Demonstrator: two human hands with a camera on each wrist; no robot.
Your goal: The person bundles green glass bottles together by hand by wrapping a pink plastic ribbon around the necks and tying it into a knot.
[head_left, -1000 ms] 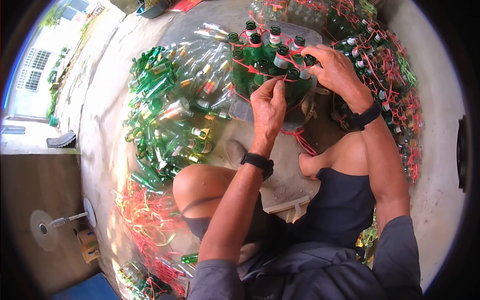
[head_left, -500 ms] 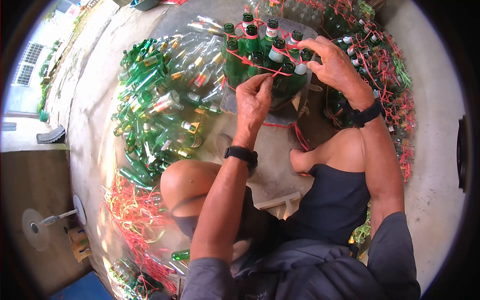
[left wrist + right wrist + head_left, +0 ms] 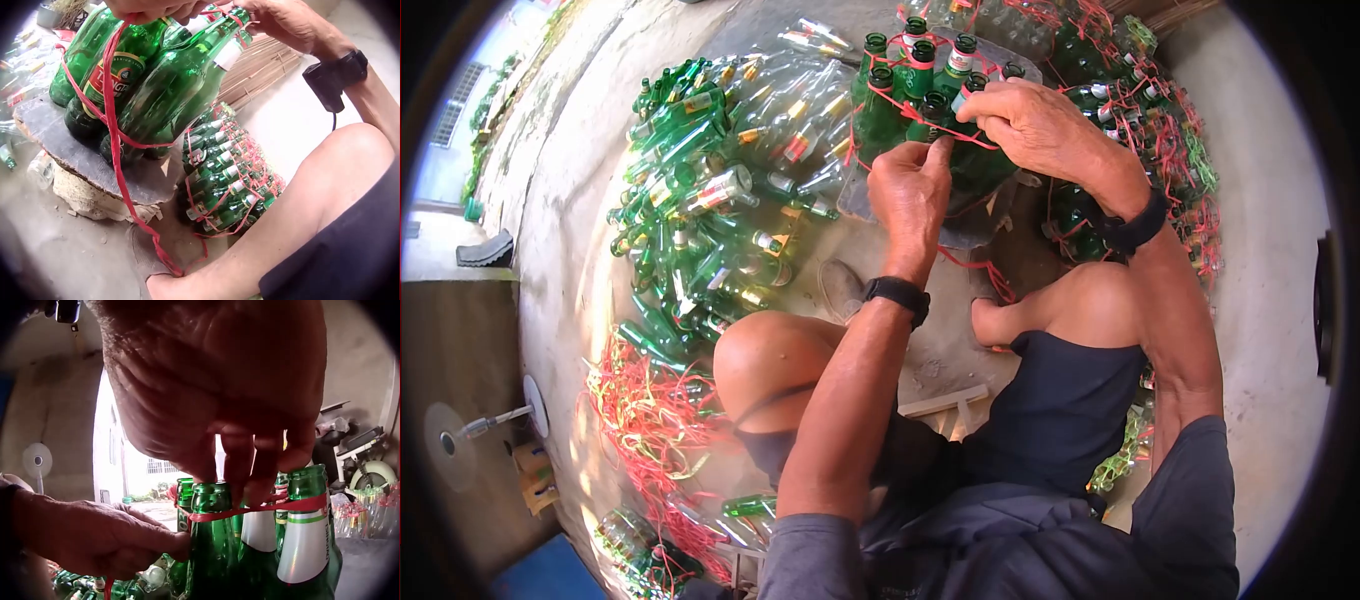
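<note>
A bundle of upright green glass bottles (image 3: 878,118) stands on a dark slab (image 3: 47,128), with red plastic string (image 3: 262,510) running round the necks. My left hand (image 3: 908,195) is at the near side of the bundle, pinching the string between thumb and forefinger. From it a twisted length of string (image 3: 115,140) hangs past the labelled bottles to floor level in the left wrist view. My right hand (image 3: 1045,130) reaches over the necks from the right, its fingertips pinching the string between them. The near bottle neck partly hides those fingertips in the right wrist view.
Loose green and clear bottles (image 3: 700,190) cover the floor on the left. Tangled red string (image 3: 640,410) lies nearer, beside a standing fan (image 3: 495,425). Tied bottle bundles (image 3: 219,169) are stacked on the right. My bent knees flank the slab.
My right hand has moved left and inward over the bottle necks, from the outer right bottle. My left hand stays at the near side with the string; the head view has shifted slightly.
</note>
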